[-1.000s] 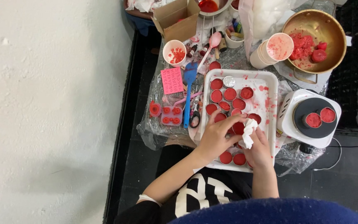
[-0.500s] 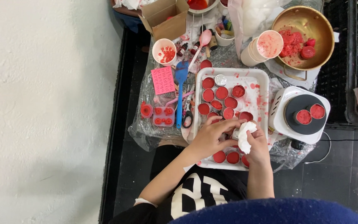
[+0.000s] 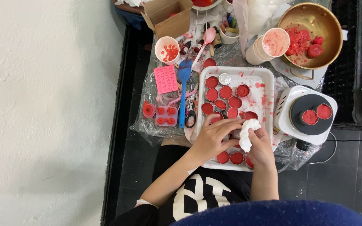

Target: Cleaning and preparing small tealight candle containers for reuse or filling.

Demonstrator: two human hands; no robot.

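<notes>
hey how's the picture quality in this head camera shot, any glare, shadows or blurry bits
Head view: even, soft light with hardly any shadows; the white wall looks bright and washed out; glare shows on the crinkled plastic sheet and inside the brass bowl; the left hand, the right hand with its white cloth and the white tray are sharp; the dark blue shape at the bottom edge is blurred.

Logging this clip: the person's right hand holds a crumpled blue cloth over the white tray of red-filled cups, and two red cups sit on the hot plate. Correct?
Not quite. The head view shows the cloth in the right hand is white, not blue. The rest holds: it is over the white tray, and two red cups sit on the hot plate.
</notes>
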